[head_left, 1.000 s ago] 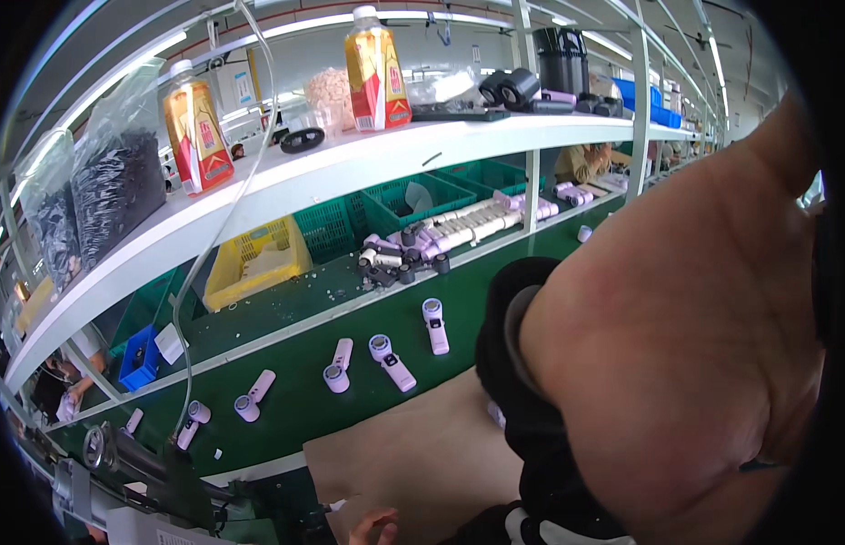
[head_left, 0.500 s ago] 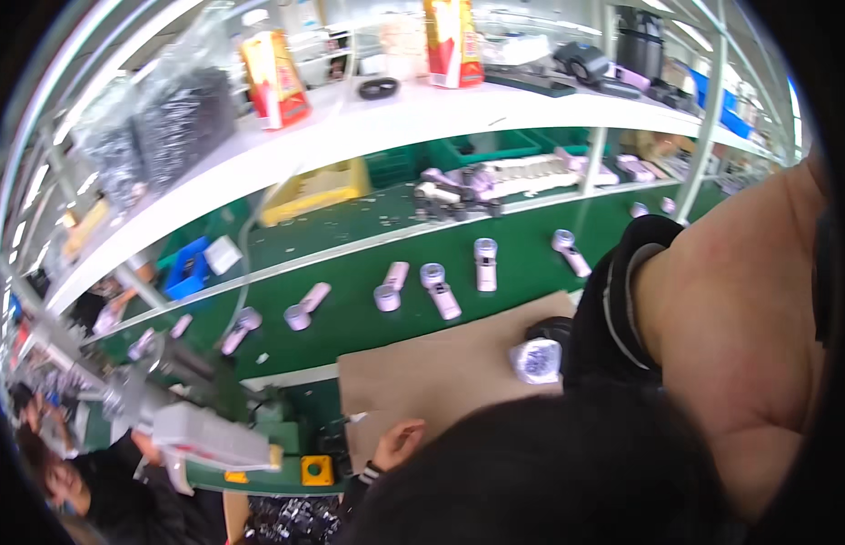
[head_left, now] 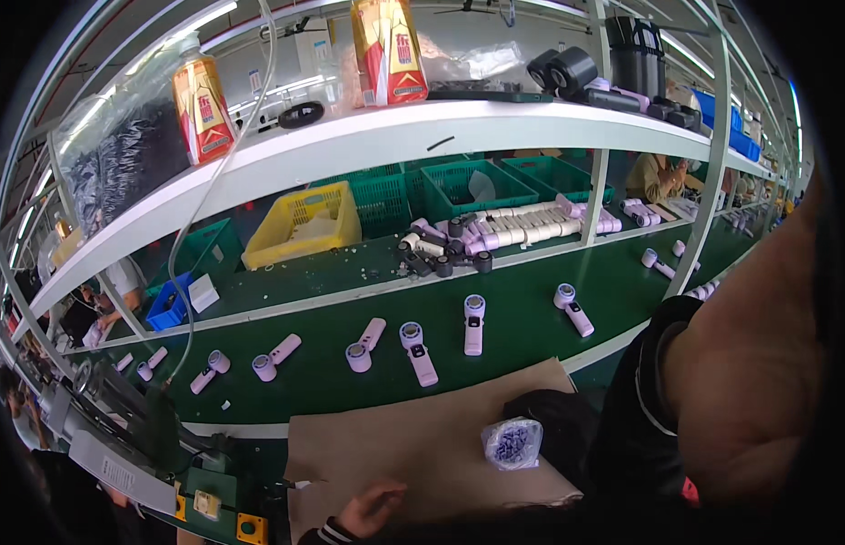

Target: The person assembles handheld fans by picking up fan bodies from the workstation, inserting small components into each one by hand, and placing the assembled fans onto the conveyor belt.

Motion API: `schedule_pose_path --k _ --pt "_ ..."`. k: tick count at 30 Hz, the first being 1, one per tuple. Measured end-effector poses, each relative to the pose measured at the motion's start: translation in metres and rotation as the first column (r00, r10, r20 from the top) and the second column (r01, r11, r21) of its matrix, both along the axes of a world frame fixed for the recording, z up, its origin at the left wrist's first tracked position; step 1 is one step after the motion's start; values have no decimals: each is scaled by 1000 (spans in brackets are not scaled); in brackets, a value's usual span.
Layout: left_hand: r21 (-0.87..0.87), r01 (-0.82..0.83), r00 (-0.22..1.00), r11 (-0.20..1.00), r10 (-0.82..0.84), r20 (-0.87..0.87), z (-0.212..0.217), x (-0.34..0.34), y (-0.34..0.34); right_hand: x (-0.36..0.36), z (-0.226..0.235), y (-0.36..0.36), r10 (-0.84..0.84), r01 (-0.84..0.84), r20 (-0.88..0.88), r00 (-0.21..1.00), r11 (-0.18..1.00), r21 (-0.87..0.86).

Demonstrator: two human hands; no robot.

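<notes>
My left hand [head_left: 372, 510], in a black cuff with white stripes, is low in the view over a brown cardboard sheet [head_left: 386, 446]. Its fingers are loosely extended and hold nothing visible. Very close on the right, my right hand [head_left: 750, 363] is raised; its bare skin and black sleeve show, but the fingers are out of view. A clear plastic bag [head_left: 513, 443] of small purple parts lies on the cardboard, beside a black cloth-like item [head_left: 554, 427]. Beyond the sheet, several pale purple handheld devices with round heads, such as one device [head_left: 473, 325], lie on a green surface.
A white shelf [head_left: 350, 129] crosses above, carrying bottles and a bag of black parts. Beneath it are a yellow crate [head_left: 304, 222], green crates [head_left: 477, 186] and a pile of device parts [head_left: 441, 247]. At lower left stands a machine with a yellow button box [head_left: 251, 529].
The whole view has shifted and sharpened. My left hand now appears lower and a little further left. The large dark shape at the bottom has mostly left the view. My right arm stays raised.
</notes>
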State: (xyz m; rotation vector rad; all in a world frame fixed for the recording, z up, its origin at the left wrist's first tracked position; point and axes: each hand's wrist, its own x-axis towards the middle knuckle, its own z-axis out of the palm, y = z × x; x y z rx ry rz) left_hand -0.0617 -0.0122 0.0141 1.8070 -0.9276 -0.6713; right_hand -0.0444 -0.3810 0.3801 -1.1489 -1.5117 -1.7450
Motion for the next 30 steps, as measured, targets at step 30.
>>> schedule_pose_path --k 30 --pt "62 -683 632 728 546 550 -39 268 -113 -81 -211 13 -585 61 -772 -250 786 -615"
